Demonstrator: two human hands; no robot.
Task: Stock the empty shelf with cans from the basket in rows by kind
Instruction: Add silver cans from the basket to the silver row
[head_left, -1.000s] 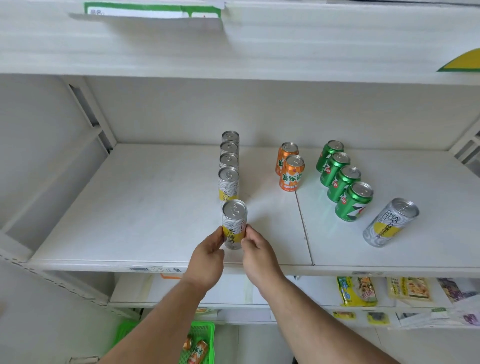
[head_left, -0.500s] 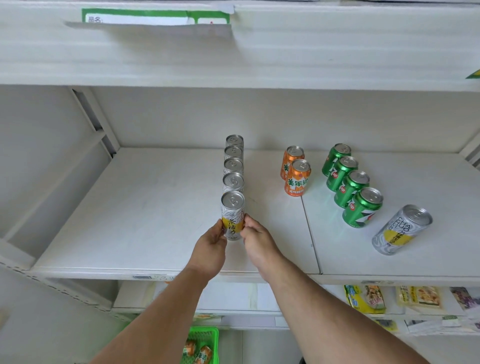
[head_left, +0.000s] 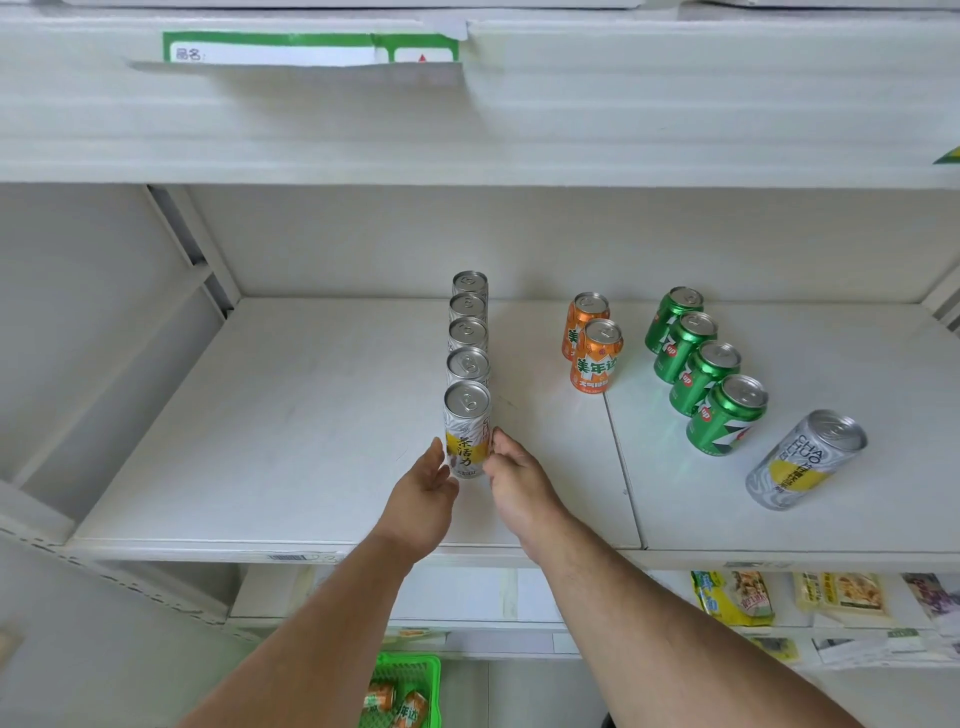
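A row of several silver-and-yellow cans (head_left: 468, 332) runs front to back on the white shelf (head_left: 260, 441). The front can (head_left: 466, 415) of that row stands upright, held between my left hand (head_left: 423, 491) on its left side and my right hand (head_left: 517, 475) on its right side. Right of the row stand two orange cans (head_left: 592, 353), then a row of several green cans (head_left: 709, 371). One more silver-and-yellow can (head_left: 805, 460) stands alone at the front right. The green basket (head_left: 431, 675) shows below, with orange cans (head_left: 397, 706) in it.
The upper shelf's front edge carries a green-and-white label (head_left: 311, 49). The shelf's left half is bare white board. A lower shelf holds yellow snack packets (head_left: 732, 597). The shelf's side upright (head_left: 192, 239) stands at the back left.
Both hands slid the front silver-and-yellow can back until it closed up against the row. Over the last half second the can and the hands stayed nearly still.
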